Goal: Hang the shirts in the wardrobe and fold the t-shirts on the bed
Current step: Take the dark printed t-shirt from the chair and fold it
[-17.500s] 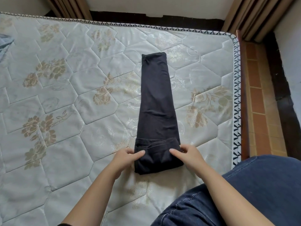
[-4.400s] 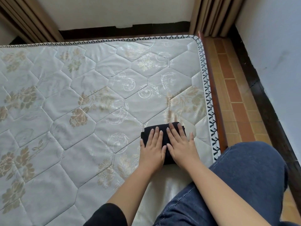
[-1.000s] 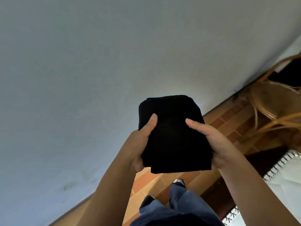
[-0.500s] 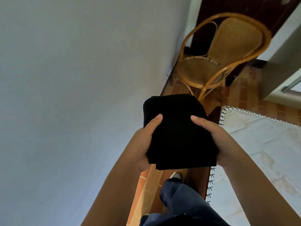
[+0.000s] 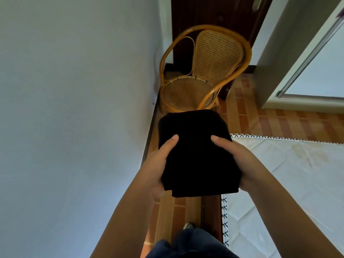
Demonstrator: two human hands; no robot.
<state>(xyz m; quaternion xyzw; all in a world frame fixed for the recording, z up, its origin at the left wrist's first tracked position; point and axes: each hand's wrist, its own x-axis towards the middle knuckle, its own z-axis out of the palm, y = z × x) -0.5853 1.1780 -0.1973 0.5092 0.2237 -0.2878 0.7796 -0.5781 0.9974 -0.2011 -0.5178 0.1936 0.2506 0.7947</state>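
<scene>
I have the folded black t-shirt (image 5: 195, 151) held in the air just in front of the rattan chair (image 5: 217, 58), off the bed (image 5: 288, 174), which lies nearer me on the chair's right. My left grip (image 5: 158, 164) clasps the bundle's left edge, thumb on top. My right grip (image 5: 243, 161) clasps its right edge likewise. A pale wall (image 5: 74, 90) runs left of the chair.
</scene>
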